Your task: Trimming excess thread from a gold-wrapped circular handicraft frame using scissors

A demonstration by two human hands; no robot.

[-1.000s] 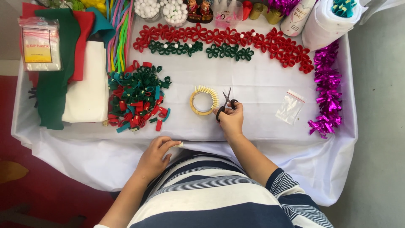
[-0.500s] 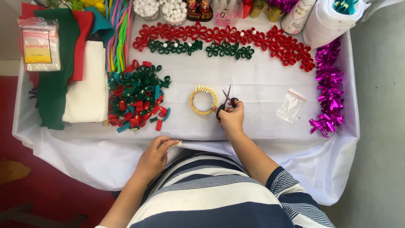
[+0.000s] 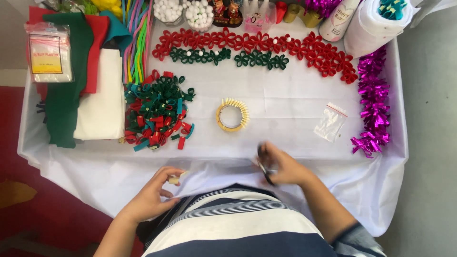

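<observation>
- Scissors (image 3: pixel 264 167), dark-handled and blurred, sit in my right hand (image 3: pixel 281 166) at lower centre of the frame, fingers clenched through the handles; the blades are too smeared to read as parted or closed.
- Long axis runs roughly from upper left to lower right across my palm, the tips toward the tape ring.
- My left hand (image 3: pixel 153 194), lower left of centre, pinches a small pale scrap (image 3: pixel 174 179) between thumb and fingertips, well apart from the scissors and level with them.
- Just above my right hand lies the yellow tape ring (image 3: pixel 232 115), ringed with pale pieces; that hand is the nearer one.
- Further up and left sits the heap of red and green felt loops (image 3: pixel 157 113) on the white tablecloth (image 3: pixel 285 90).
</observation>
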